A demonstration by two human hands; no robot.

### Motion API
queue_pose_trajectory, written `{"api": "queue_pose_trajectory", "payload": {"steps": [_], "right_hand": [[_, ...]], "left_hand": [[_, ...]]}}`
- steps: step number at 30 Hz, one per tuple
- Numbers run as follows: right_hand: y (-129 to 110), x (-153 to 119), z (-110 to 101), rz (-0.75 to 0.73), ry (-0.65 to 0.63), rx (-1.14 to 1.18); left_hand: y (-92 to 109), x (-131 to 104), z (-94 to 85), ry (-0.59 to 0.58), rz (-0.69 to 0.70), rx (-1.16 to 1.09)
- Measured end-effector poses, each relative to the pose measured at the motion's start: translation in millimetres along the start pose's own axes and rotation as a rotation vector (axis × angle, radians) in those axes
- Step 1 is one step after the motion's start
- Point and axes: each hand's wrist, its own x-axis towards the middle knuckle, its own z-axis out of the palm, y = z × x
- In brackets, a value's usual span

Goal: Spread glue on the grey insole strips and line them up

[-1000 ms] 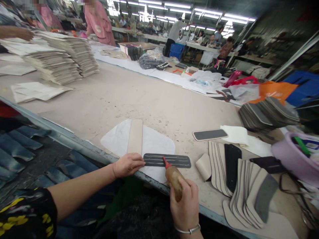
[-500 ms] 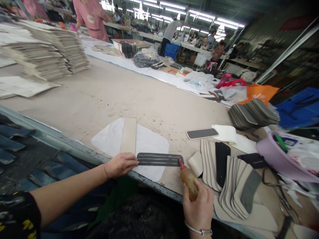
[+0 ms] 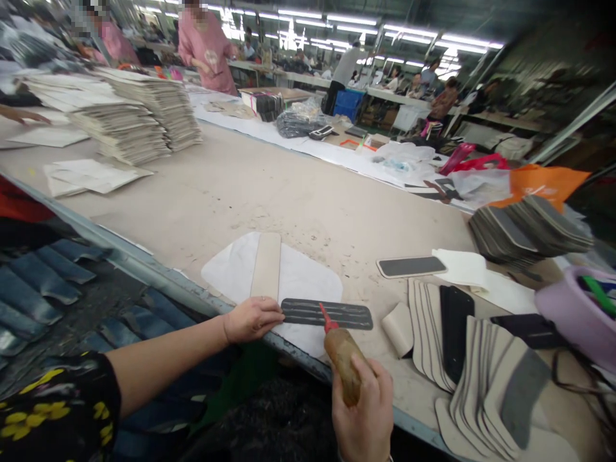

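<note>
Left fingers (image 3: 270, 312): mine, laid close together, tips touching the left end of the dark strip (image 3: 359, 317); thumb hidden, so I could not tell whether they pinched or merely pressed.
Right fingers (image 3: 369, 385): mine, wrapped round an amber-brown bottle (image 3: 343, 359).
Dark strip: one, flat, running rightward from my left fingertips; partly over the white sheet (image 3: 308, 273), right end past it over the bench (image 3: 298, 186).
Red nozzle (image 3: 329, 320): tilted, pointing away from my right fingers; tip at the strip, contact too fine to tell.
Pale lines (image 3: 349, 312): several, lengthwise on the strip; judged wet, liable to smear if my left fingers slid inward.
Bottle: too hard a squeeze from my right fingers might have flooded one spot and run onto the sheet.
White sheet: under the strip; a slack left hold and a dragging nozzle might have skewed both.
Beige strip (image 3: 267, 262): just beyond my left fingers, on the sheet; soiled fingertips might have marked it.
Beige pieces (image 3: 474, 378): fanned, right of my right fingers; a wide swing might have scattered them.
</note>
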Motion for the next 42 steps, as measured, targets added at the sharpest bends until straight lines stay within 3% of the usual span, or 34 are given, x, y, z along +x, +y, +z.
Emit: {"api": "queue_pose_trajectory", "payload": {"steps": [5,8,11,15,18,21,25,28,42], "right_hand": [[-25.2,-6.6,21.4,-0.064,-0.121,0.160],[-27.0,-7.2,26.2,-0.075,-0.148,0.169],[-10.1,-5.9,17.8,-0.041,-0.109,0.098],[27.2,-3.2,-8.2,0.051,0.047,-0.099],[36.5,-3.9,-22.3,0.111,0.139,-0.173],[19.5,-9.2,-19.3,0.092,0.076,-0.063],[-14.1,-18.8,1.1,0.022,-0.099,0.132],[-22.7,-23.4,8.9,-0.006,-0.150,0.175],[50.3,-19.1,-30.6,0.176,0.073,-0.207]], "left_hand": [[0.1,0.0,0.2,-0.001,0.001,0.021],[-0.1,-0.3,0.1,0.003,-0.001,0.019],[0.0,-0.3,0.0,0.005,-0.003,0.011],[-0.1,-0.6,0.4,0.001,-0.004,0.019],[-0.3,-1.3,0.6,-0.001,-0.015,0.042],[-0.2,-1.3,0.3,0.000,-0.029,0.036],[1.4,-0.4,-0.9,0.001,-0.038,0.028],[2.1,-0.5,-1.2,-0.004,-0.044,0.047],[-0.7,-1.7,0.0,0.009,-0.012,0.025]]}}
